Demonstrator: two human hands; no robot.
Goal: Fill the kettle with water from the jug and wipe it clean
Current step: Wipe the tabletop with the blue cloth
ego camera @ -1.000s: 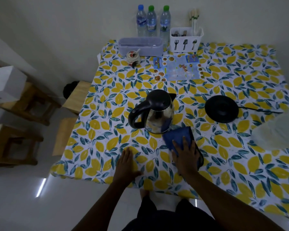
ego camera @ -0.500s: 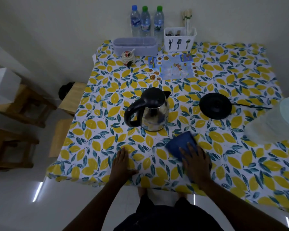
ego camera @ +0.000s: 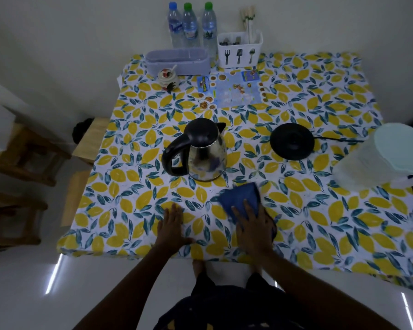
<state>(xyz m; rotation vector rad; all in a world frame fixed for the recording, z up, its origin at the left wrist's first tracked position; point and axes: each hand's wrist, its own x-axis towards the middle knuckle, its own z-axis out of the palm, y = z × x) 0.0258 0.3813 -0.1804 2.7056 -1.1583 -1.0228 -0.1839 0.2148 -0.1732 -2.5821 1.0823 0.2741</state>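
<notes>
A steel kettle (ego camera: 206, 158) with a black lid and handle stands upright in the middle of the table (ego camera: 320, 210), lid closed, handle toward the left. Its black base (ego camera: 292, 141) lies apart to the right, cord running right. A translucent jug (ego camera: 382, 158) with a pale green lid sits at the right edge. A blue cloth (ego camera: 240, 198) lies flat in front of the kettle, and my right hand (ego camera: 254, 226) presses on its near part, fingers spread. My left hand (ego camera: 172, 228) rests flat on the tablecloth, holding nothing.
Three water bottles (ego camera: 191, 25), a white cutlery holder (ego camera: 240, 50), a lilac box (ego camera: 178, 61), a small jar (ego camera: 168, 77) and a blue menu card (ego camera: 234, 91) line the far side. Wooden stools (ego camera: 22, 158) stand left of the table.
My right hand has slid the blue cloth back from the kettle's base toward the table's near edge. The left hand has stayed flat on the table.
</notes>
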